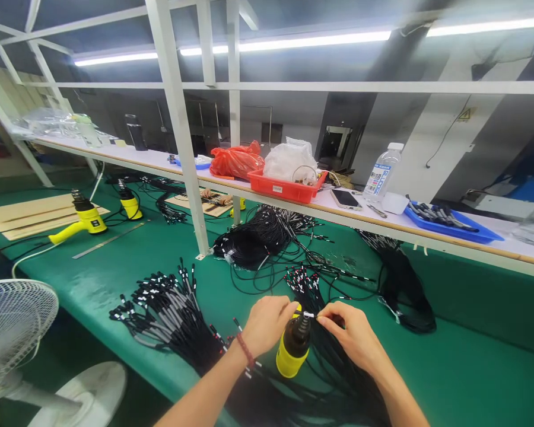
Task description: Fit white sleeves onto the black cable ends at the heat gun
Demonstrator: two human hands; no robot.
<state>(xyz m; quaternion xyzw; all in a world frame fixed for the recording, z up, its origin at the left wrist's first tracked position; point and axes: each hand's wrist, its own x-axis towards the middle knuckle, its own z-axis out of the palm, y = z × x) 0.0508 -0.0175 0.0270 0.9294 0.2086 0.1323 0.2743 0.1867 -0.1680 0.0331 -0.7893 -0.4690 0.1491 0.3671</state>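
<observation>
Between my two hands a thin black cable with a white sleeve (309,315) is stretched just above the nozzle of an upright yellow and black heat gun (292,357). My left hand (267,323), with a dark red bracelet at the wrist, is closed at the cable's left end; its fingertips are partly hidden. On the other side my right hand (349,329) pinches the cable between thumb and fingers. Black cables with red and white tips (303,281) lie behind the gun. A large bundle of black and grey cables (169,308) fans out at the left.
More coiled black cables (262,237) lie under the shelf (267,198). On it stand a red tray (285,188), phone (346,199), bottle (382,173) and blue tray (454,225). Another heat gun (86,216) lies at left, a white fan (18,332) nearer.
</observation>
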